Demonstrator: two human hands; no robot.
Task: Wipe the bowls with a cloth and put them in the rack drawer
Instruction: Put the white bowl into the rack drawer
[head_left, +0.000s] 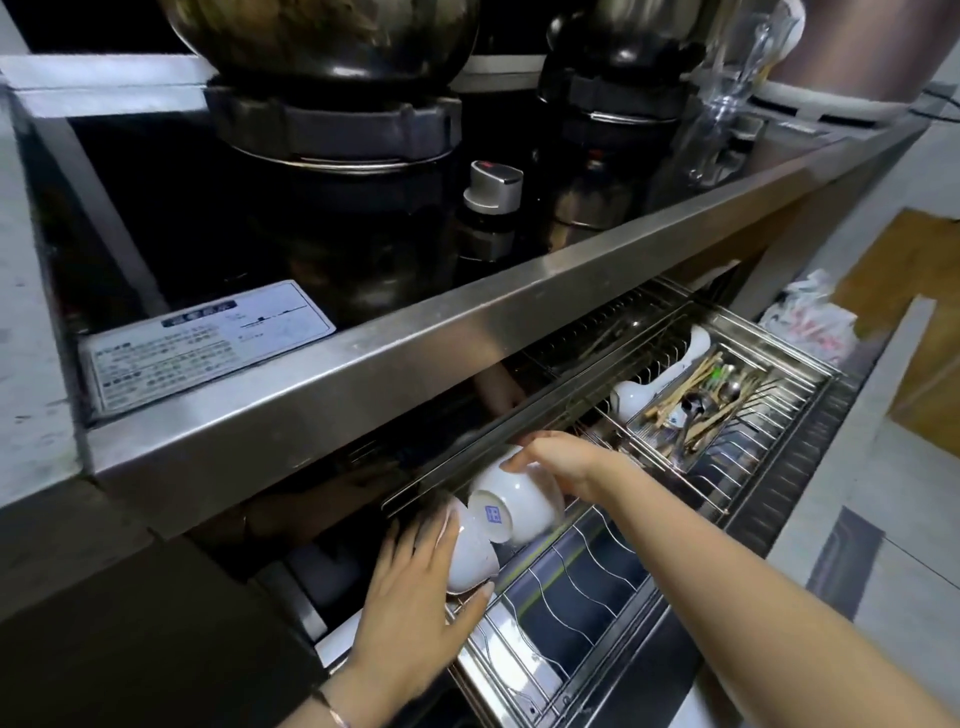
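- The right hand (561, 462) grips the upper bowl (519, 501) at its rim.
- The left hand (415, 592) rests with straight fingers against the lower bowl (470, 558).
- Both bowls lie tilted in the rack drawer (545, 670), touching each other.

bowls: 2, both white, one stamped bowl (511, 501) and one plain bowl (470, 553)
hands: 2, left hand (415, 613) and right hand (561, 462)
rack drawer (779, 467): just the 1
cutlery tray (779, 358): 1, and the chopsticks and spoons in it are way too jumbled to count
big white ladle (662, 374): 1
pots on the stove: 2, left pot (332, 31) and right pot (623, 26)
stove knob (493, 184): 1
label sticker (208, 343): 1
bracelet (332, 714): 1
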